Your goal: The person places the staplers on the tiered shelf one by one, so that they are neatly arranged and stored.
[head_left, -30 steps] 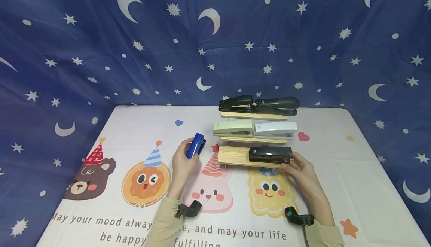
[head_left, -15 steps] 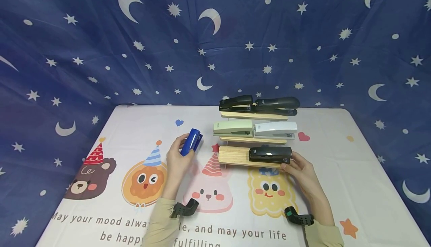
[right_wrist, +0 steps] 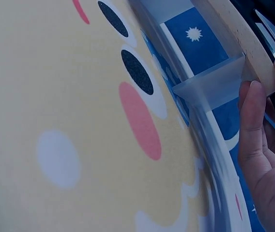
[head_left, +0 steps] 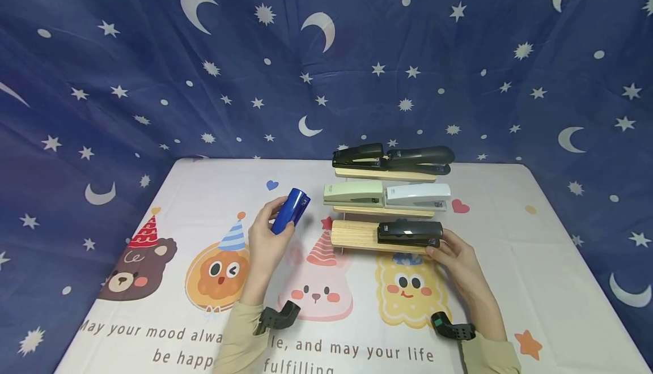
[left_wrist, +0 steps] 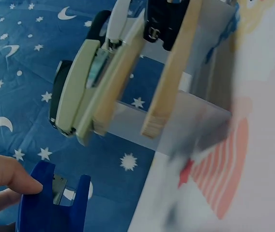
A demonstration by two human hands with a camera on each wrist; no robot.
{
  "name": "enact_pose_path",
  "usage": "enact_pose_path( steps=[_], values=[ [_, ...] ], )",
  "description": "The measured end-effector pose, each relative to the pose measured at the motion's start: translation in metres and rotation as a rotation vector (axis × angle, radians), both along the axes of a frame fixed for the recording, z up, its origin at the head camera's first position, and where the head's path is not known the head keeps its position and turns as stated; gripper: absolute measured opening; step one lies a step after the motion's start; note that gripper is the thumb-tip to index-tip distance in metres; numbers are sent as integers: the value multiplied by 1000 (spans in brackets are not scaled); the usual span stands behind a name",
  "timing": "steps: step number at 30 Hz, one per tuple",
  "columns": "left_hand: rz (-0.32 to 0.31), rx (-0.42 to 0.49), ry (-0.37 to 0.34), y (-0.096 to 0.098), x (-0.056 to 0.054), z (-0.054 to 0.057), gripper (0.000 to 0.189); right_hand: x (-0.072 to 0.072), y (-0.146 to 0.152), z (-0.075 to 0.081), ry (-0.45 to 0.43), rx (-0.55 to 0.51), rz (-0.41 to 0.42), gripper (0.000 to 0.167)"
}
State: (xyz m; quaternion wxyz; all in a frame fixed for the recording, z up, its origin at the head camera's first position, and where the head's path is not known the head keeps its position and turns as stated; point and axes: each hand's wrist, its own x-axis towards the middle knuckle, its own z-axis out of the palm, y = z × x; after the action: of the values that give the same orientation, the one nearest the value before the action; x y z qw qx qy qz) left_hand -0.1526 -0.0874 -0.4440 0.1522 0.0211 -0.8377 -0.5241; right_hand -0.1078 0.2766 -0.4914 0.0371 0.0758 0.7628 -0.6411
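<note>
My left hand (head_left: 269, 243) grips a blue stapler (head_left: 291, 211), held tilted left of a three-tier stand with wooden shelves. In the left wrist view its fingers (left_wrist: 19, 176) curl over the blue body. My right hand (head_left: 459, 258) pinches the right end of the lowest wooden shelf (head_left: 354, 235), thumb at the front edge, beside a black stapler (head_left: 410, 233) lying on that shelf's right half. On the middle shelf sit a pale green stapler (head_left: 353, 192) and a white stapler (head_left: 417, 195). The top shelf carries two more black staplers, one (head_left: 359, 156) left and one (head_left: 420, 157) right.
Clear plastic sides (left_wrist: 195, 116) support the shelves. A white cloth (head_left: 510, 238) printed with cartoon figures and lettering covers the table. Behind it hangs a dark blue curtain (head_left: 234, 51) with moons and stars. Each wrist wears a black camera mount (head_left: 278, 316).
My left hand has drawn back to the left, away from the stand, and raised the blue stapler a little. My right hand and the stand have stayed where they were.
</note>
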Motion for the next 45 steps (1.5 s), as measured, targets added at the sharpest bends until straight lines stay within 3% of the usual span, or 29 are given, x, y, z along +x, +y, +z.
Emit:
enact_pose_path(
  steps=[12, 21, 28, 35, 45],
  values=[
    [-73, 4, 40, 7, 12, 20, 47, 0, 2, -1, 1, 9, 0, 62],
    [-189, -16, 55, 15, 19, 26, 47, 1, 0, -1, 8, 7, 3, 61],
    [-259, -93, 83, 18, 22, 27, 47, 1, 0, -2, 8, 21, 7, 60],
    [-358, -151, 156, 27, 21, 18, 48, 0, 2, -4, 17, 32, 6, 60],
    [-479, -195, 134, 41, 10, 15, 54, 1, 1, 0, 3, 25, 3, 61]
  ],
)
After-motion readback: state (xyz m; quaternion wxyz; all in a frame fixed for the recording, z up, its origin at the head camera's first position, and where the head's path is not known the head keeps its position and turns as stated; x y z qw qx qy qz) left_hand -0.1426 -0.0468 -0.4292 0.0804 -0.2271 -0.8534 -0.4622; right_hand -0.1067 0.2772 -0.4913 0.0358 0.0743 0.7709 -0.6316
